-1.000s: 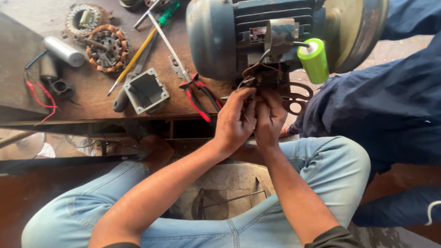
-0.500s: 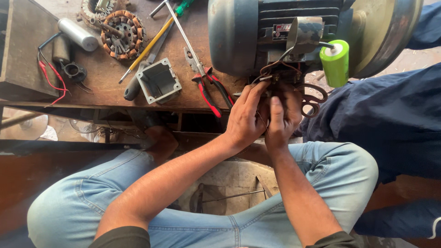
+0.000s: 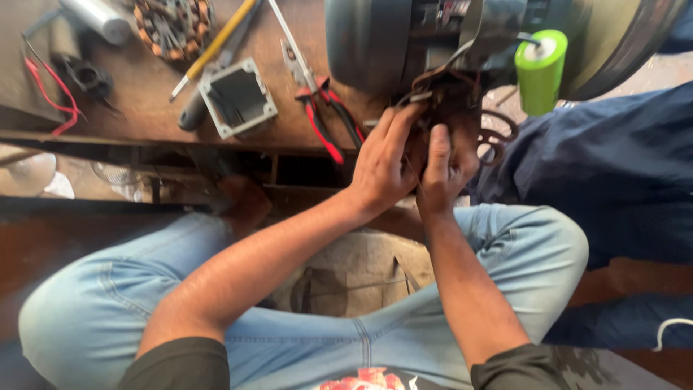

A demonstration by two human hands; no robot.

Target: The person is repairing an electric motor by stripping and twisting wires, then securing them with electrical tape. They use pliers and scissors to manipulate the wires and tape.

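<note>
rusty workbench [image 3: 144, 123] – red pliers [image 3: 325, 119], grey box [image 3: 237, 97] beside; left hand [image 3: 382, 166], right hand [image 3: 444, 173] both grasping motor wires [image 3: 440, 87].

You sit at a worn brown workbench [image 3: 144, 108] whose front edge runs across the upper half of your view. Under that edge a dark metal frame [image 3: 289, 170] leaves shadowed gaps, and at the left side a pale patch of ground [image 3: 29, 177] shows through. Below your knees lies a dusty grey concrete floor [image 3: 354, 267]. Bright daylight falls on a strip of ground [image 3: 650, 68] past the bench's right end, while the near left corner stays dim.
</note>
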